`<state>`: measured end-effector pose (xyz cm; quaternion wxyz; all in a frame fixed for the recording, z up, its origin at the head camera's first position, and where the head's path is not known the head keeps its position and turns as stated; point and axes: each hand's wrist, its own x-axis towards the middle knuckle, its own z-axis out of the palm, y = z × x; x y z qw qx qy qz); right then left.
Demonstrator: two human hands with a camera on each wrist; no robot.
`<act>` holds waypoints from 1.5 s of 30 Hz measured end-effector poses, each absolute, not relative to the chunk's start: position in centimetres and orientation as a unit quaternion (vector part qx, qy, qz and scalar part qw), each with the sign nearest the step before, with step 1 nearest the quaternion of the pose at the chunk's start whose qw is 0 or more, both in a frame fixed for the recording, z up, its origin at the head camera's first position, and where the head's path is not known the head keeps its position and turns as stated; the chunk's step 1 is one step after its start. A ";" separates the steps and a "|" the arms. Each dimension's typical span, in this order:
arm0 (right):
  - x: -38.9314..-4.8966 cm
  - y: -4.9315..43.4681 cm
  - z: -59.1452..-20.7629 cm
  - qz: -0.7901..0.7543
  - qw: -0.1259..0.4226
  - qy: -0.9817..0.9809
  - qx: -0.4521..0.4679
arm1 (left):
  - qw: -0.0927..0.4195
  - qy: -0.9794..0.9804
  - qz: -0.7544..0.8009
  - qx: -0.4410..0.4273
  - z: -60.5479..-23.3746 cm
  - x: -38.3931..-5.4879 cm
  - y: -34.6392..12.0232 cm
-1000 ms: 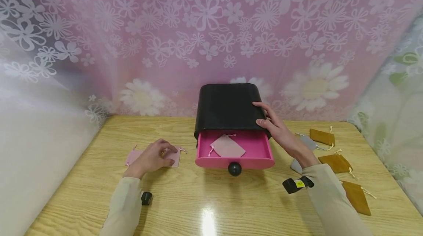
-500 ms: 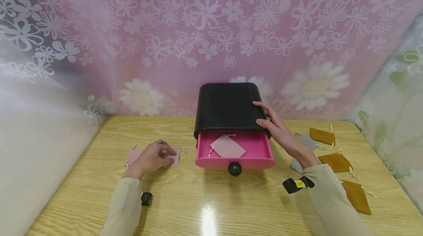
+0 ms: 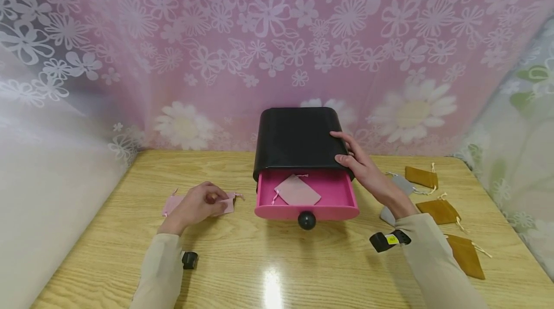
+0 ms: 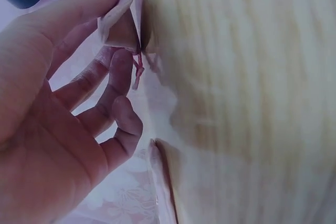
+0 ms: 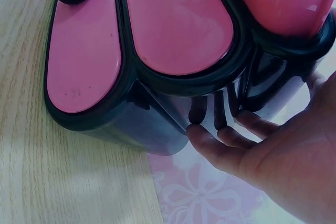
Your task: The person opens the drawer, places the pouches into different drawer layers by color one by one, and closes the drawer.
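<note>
In the head view my left hand [image 3: 200, 204] pinches a small pink drawstring pouch [image 3: 227, 205] between thumb and fingers. Its near edge is lifted off the table, and the left wrist view shows the pouch [image 4: 122, 27] bent in the pinch. A second pink pouch [image 3: 172, 203] lies flat just left of that hand, partly covered. My right hand [image 3: 365, 172] rests on the right side of a black drawer cabinet [image 3: 298, 136], its fingers [image 5: 218, 148] touching the side wall. The pink top drawer [image 3: 337, 196] is pulled out, with a pale pink pouch [image 3: 297, 191] lying inside.
Below the pulled-out drawer, the right wrist view shows two closed pink drawers, a middle drawer [image 5: 178, 24] and a bottom drawer [image 5: 84, 61]. Mustard pouches [image 3: 439, 211] and grey pouches [image 3: 402, 184] lie on the wooden table [image 3: 242, 261] at right. A floral curtain [image 3: 229, 78] hangs behind.
The near edge of the pouch in my left hand has lifted from the table and folded up. My right hand has stayed on the cabinet.
</note>
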<state>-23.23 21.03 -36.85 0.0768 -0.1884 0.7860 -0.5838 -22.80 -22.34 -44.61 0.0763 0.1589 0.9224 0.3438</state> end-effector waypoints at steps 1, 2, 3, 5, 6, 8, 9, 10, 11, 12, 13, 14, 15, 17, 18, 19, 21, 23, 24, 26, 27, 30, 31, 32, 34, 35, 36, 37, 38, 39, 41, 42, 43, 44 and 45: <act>-23.2 21.0 -36.8 -0.583 0.077 0.787 -0.187 | 0.073 0.922 0.344 0.161 -44.5 -22.8 -22.4; -23.2 21.0 -36.8 -0.584 0.078 0.786 -0.187 | 0.071 0.922 0.345 0.162 -44.5 -22.8 -22.4; -23.2 21.0 -36.8 -0.584 0.079 0.786 -0.187 | 0.069 0.922 0.345 0.163 -44.4 -22.7 -22.4; -23.2 20.9 -36.8 -0.584 0.080 0.787 -0.184 | 0.066 0.920 0.351 0.163 -44.1 -22.7 -22.5; -23.2 20.9 -36.8 -0.583 0.079 0.787 -0.186 | 0.063 0.919 0.353 0.163 -44.0 -22.6 -22.5; -23.2 20.9 -36.8 -0.585 0.079 0.786 -0.186 | 0.051 0.917 0.359 0.164 -43.8 -22.6 -22.4; -23.2 20.9 -36.8 -0.585 0.078 0.785 -0.187 | 0.045 0.916 0.363 0.164 -43.6 -22.5 -22.4; -23.2 20.9 -36.8 -0.585 0.078 0.785 -0.187 | 0.038 0.914 0.368 0.163 -43.5 -22.4 -22.3; -23.2 20.9 -36.8 -0.586 0.078 0.785 -0.187 | 0.029 0.914 0.371 0.162 -43.4 -22.4 -22.3; -23.2 20.9 -36.8 -0.586 0.078 0.784 -0.188 | 0.022 0.913 0.374 0.162 -43.3 -22.3 -22.2; -23.2 20.9 -36.7 -0.587 0.078 0.784 -0.187 | 0.016 0.912 0.376 0.162 -43.2 -22.3 -22.2; -23.2 20.8 -36.7 -0.588 0.079 0.783 -0.187 | 0.010 0.912 0.378 0.160 -43.0 -22.2 -22.2; -23.2 20.8 -36.7 -0.587 0.078 0.783 -0.188 | 0.006 0.912 0.379 0.156 -42.9 -22.2 -22.1; -23.2 20.8 -36.7 -0.587 0.077 0.784 -0.188 | 0.000 0.915 0.375 0.150 -42.6 -22.1 -22.1; -23.2 20.9 -36.7 -0.586 0.076 0.784 -0.188 | -0.003 0.917 0.371 0.147 -42.4 -22.0 -22.1; -23.2 20.9 -36.7 -0.586 0.076 0.784 -0.187 | -0.007 0.919 0.368 0.144 -42.2 -22.0 -22.0; -23.2 20.9 -36.7 -0.587 0.077 0.784 -0.187 | -0.014 0.921 0.365 0.138 -41.9 -21.9 -22.0; -23.2 20.9 -36.7 -0.587 0.078 0.784 -0.187 | -0.022 0.921 0.364 0.140 -41.5 -21.8 -21.9; -23.2 20.9 -36.7 -0.587 0.078 0.783 -0.188 | -0.027 0.919 0.366 0.143 -41.3 -21.8 -21.8; -23.1 20.9 -36.7 -0.588 0.077 0.782 -0.189 | -0.032 0.917 0.370 0.147 -41.0 -21.7 -21.7; -23.1 20.9 -36.7 -0.588 0.077 0.783 -0.189 | -0.034 0.916 0.371 0.149 -40.9 -21.6 -21.6; -23.1 21.0 -36.8 -0.589 0.077 0.782 -0.188 | -0.037 0.913 0.377 0.151 -40.6 -21.4 -21.5; -23.2 21.0 -36.9 -0.590 0.078 0.782 -0.187 | -0.041 0.912 0.378 0.152 -40.4 -21.3 -21.4; -23.2 21.0 -36.9 -0.591 0.079 0.781 -0.187 | -0.045 0.911 0.380 0.153 -40.3 -21.2 -21.4; -23.2 21.0 -37.0 -0.590 0.081 0.781 -0.186 | -0.057 0.909 0.382 0.158 -40.0 -21.0 -21.2; -23.3 21.0 -37.0 -0.591 0.081 0.781 -0.186 | -0.063 0.908 0.382 0.160 -39.8 -21.0 -21.2; -23.3 21.0 -37.0 -0.591 0.082 0.781 -0.187 | -0.069 0.906 0.384 0.163 -39.6 -20.9 -21.1; -23.3 21.0 -37.0 -0.590 0.082 0.781 -0.187 | -0.074 0.905 0.384 0.165 -39.5 -20.9 -21.1; -23.3 21.1 -37.1 -0.590 0.082 0.781 -0.188 | -0.078 0.904 0.385 0.166 -39.3 -20.8 -21.1; -23.3 21.1 -37.1 -0.590 0.082 0.781 -0.188 | -0.081 0.903 0.387 0.167 -39.1 -20.7 -21.0; -23.3 21.0 -37.1 -0.589 0.081 0.782 -0.188 | -0.085 0.902 0.388 0.169 -38.8 -20.6 -20.9; -23.3 21.0 -37.1 -0.589 0.081 0.782 -0.188 | -0.089 0.901 0.388 0.171 -38.6 -20.5 -20.9; -23.3 21.0 -37.0 -0.589 0.080 0.782 -0.188 | -0.094 0.901 0.386 0.173 -38.5 -20.4 -20.8; -23.3 21.0 -37.0 -0.589 0.080 0.782 -0.188 | -0.098 0.901 0.386 0.174 -38.3 -20.3 -20.8; -23.3 21.0 -37.0 -0.589 0.080 0.782 -0.188 | -0.103 0.900 0.385 0.176 -38.1 -20.2 -20.7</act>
